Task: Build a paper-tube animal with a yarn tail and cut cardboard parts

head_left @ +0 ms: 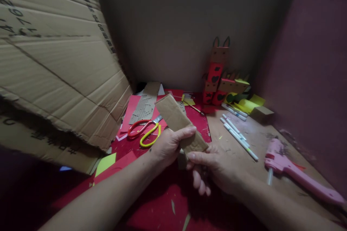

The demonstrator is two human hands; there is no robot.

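Observation:
A folded strip of brown cardboard (pixel 177 115) is held at a tilt above the red surface (pixel 159 202). My left hand (pixel 172 142) grips its middle, thumb lying across the face. At the lower right end, my right hand (pixel 207 164) pinches the cardboard's edge between thumb and fingers, with the other fingers curled below. Scissors (pixel 148 131) with one red and one yellow handle lie just left of my left hand, their blades partly showing. Behind them, a flat piece of corrugated cardboard (pixel 145 104) rests on red paper (pixel 130 112).
Large cardboard sheets (pixel 59 54) lean at the left. White pens (pixel 238 137) and a pink glue gun (pixel 292 173) lie at the right. Red and brown decorated boxes (pixel 217 75) stand stacked at the back, beside yellow paper (pixel 249 104). A thin brush (pixel 193 107) lies behind the hands.

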